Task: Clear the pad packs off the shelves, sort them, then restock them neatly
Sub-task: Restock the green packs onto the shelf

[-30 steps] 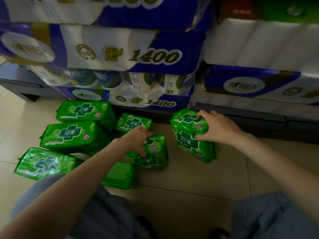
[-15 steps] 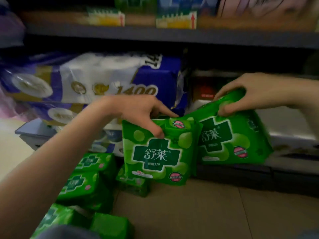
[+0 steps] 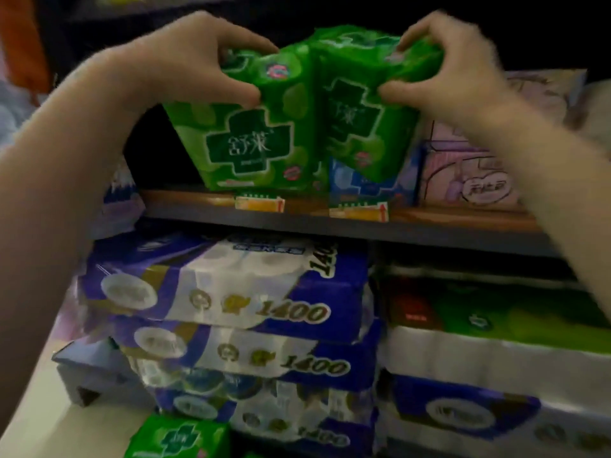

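Since half a second ago both packs have risen from chest height to the shelf [image 3: 330,223] — now at its front edge. The left hand [image 3: 185,64] clamps the left pack [image 3: 251,133] by its top corner, thumb on the face; the right hand [image 3: 446,71] pinches the right pack [image 3: 360,120] likewise. Both hang upright below the fingers, long axes vertical, touching side by side. The dark gap behind them looks free, with a blue pack [image 3: 370,180] just beyond and right. More green packs [image 3: 178,438] wait on the floor.
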A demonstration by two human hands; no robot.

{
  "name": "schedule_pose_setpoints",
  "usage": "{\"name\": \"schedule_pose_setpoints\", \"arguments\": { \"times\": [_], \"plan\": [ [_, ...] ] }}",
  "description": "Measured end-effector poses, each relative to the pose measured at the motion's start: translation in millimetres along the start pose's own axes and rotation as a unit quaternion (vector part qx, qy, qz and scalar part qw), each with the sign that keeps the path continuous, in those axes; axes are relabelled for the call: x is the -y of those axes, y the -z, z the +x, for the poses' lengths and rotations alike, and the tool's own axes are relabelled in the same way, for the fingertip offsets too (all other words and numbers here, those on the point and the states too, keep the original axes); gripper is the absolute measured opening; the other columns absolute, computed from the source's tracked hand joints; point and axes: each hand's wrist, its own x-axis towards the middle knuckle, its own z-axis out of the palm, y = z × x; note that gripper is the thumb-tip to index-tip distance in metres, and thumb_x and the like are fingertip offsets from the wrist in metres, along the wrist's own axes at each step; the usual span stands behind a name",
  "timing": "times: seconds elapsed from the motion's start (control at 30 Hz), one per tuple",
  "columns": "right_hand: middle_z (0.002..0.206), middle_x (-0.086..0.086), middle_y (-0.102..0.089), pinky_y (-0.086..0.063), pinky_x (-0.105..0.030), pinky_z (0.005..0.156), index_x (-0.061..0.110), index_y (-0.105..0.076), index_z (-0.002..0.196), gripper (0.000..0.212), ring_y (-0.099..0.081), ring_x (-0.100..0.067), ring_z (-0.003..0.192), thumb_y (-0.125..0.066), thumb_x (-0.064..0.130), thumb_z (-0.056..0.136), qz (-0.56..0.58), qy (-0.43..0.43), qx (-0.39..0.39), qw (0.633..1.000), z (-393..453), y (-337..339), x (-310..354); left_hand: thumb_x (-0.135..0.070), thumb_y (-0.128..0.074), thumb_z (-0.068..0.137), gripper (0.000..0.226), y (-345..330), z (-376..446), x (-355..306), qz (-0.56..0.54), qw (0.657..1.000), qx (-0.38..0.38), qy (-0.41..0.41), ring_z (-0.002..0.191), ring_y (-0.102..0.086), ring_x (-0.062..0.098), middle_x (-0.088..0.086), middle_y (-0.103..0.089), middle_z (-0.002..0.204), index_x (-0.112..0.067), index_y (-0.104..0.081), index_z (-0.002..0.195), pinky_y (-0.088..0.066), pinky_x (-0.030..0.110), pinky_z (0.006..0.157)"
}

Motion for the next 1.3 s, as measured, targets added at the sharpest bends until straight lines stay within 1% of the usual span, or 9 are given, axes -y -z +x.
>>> {"name": "schedule_pose_setpoints", "arguments": {
  "times": [0.17, 0.33, 0.47, 0.57, 0.67, 0.83, 0.93, 1.1, 1.3],
  "plan": [
    [0.123, -0.008, -0.053, -0.034, -0.020, 0.079, 0.020, -0.055, 0.120, 0.046, -0.050, -0.020, 0.112, -0.072, 0.024, 0.077, 0.026, 0.025, 0.096, 0.995, 36, -95, -13, -0.018, -0.067, 0.083, 0.054, 4, 13, 37, 0.054, 0.997, 0.020, 0.042, 0.079, -0.056, 0.023, 0.010, -0.057, 0.103, -0.028, -0.050, 0.133, -0.041, 0.029, 0.076],
    [0.132, -0.008, -0.053, -0.044, -0.032, 0.093, 0.016, -0.054, 0.132, 0.042, -0.049, -0.024, 0.119, -0.060, 0.021, 0.090, -0.095, 0.050, 0.262, 0.959, 55, -144, -32, -0.034, -0.074, 0.065, 0.057, 2, 27, 60, 0.019, 0.995, 0.071, 0.066, 0.068, -0.059, 0.007, 0.006, -0.064, 0.090, -0.045, -0.048, 0.114, -0.045, 0.020, 0.059],
    [0.138, -0.011, -0.044, -0.036, -0.040, 0.100, 0.021, -0.053, 0.132, 0.039, -0.034, -0.033, 0.126, -0.051, 0.016, 0.093, -0.159, 0.063, 0.205, 0.964, 69, -131, -32, -0.055, -0.055, 0.041, 0.074, 4, 45, 68, -0.028, 0.996, 0.065, 0.054, 0.064, -0.062, -0.001, -0.003, -0.064, 0.089, -0.046, -0.050, 0.114, -0.049, 0.010, 0.052],
    [0.138, -0.005, -0.041, -0.033, -0.031, 0.103, 0.019, -0.042, 0.138, 0.054, -0.038, -0.024, 0.127, -0.059, 0.013, 0.087, 0.014, 0.085, 0.105, 0.991, 72, -107, -19, -0.059, -0.051, 0.045, 0.084, 1, 64, 70, -0.007, 0.999, 0.044, 0.022, 0.088, -0.053, 0.010, -0.002, -0.053, 0.103, -0.041, -0.048, 0.128, -0.042, 0.021, 0.073],
    [0.137, 0.012, -0.030, -0.036, -0.027, 0.102, 0.032, -0.028, 0.141, 0.074, -0.033, -0.004, 0.125, -0.069, 0.018, 0.082, 0.156, 0.129, 0.123, 0.972, 70, -91, -4, -0.044, -0.058, 0.058, 0.080, -12, 83, 62, 0.025, 0.999, -0.012, -0.029, 0.103, -0.029, 0.013, -0.002, -0.044, 0.118, -0.036, -0.042, 0.136, -0.029, 0.031, 0.090],
    [0.150, 0.001, -0.020, -0.041, -0.039, 0.097, 0.021, -0.034, 0.137, 0.077, -0.032, -0.027, 0.128, -0.076, 0.036, 0.074, -0.081, 0.106, 0.026, 0.991, 82, -111, -16, -0.015, -0.069, 0.078, 0.066, -56, 117, 56, 0.032, 0.995, -0.035, -0.087, 0.121, -0.036, 0.028, 0.009, -0.044, 0.137, -0.016, -0.043, 0.139, -0.025, 0.029, 0.103],
    [0.152, 0.000, -0.015, -0.041, -0.035, 0.094, 0.012, -0.032, 0.136, 0.074, -0.029, -0.028, 0.128, -0.070, 0.040, 0.079, -0.197, 0.053, 0.004, 0.979, 88, -127, -23, -0.007, -0.071, 0.074, 0.063, -102, 120, 67, 0.098, 0.981, -0.147, -0.076, 0.120, -0.049, 0.035, 0.017, -0.053, 0.131, -0.005, -0.049, 0.133, -0.037, 0.045, 0.102],
    [0.154, -0.004, -0.005, -0.047, -0.041, 0.087, 0.037, -0.007, 0.148, 0.091, -0.024, -0.038, 0.132, -0.068, 0.042, 0.081, -0.245, 0.048, 0.113, 0.962, 98, -147, -22, -0.038, -0.039, 0.098, 0.075, -175, 89, 92, 0.103, 0.993, -0.039, 0.032, 0.145, 0.002, 0.026, 0.000, 0.014, 0.157, -0.024, 0.017, 0.146, -0.016, 0.044, 0.116],
    [0.153, -0.007, 0.008, -0.047, -0.045, 0.089, 0.046, -0.018, 0.145, 0.085, -0.022, -0.039, 0.131, -0.072, 0.035, 0.080, -0.212, 0.051, 0.156, 0.963, 102, -159, -42, -0.037, -0.048, 0.081, 0.054, -197, 77, 103, 0.103, 0.995, 0.002, 0.001, 0.108, -0.060, 0.036, 0.017, -0.059, 0.125, -0.016, -0.052, 0.130, -0.055, 0.048, 0.079]
  ]
}}
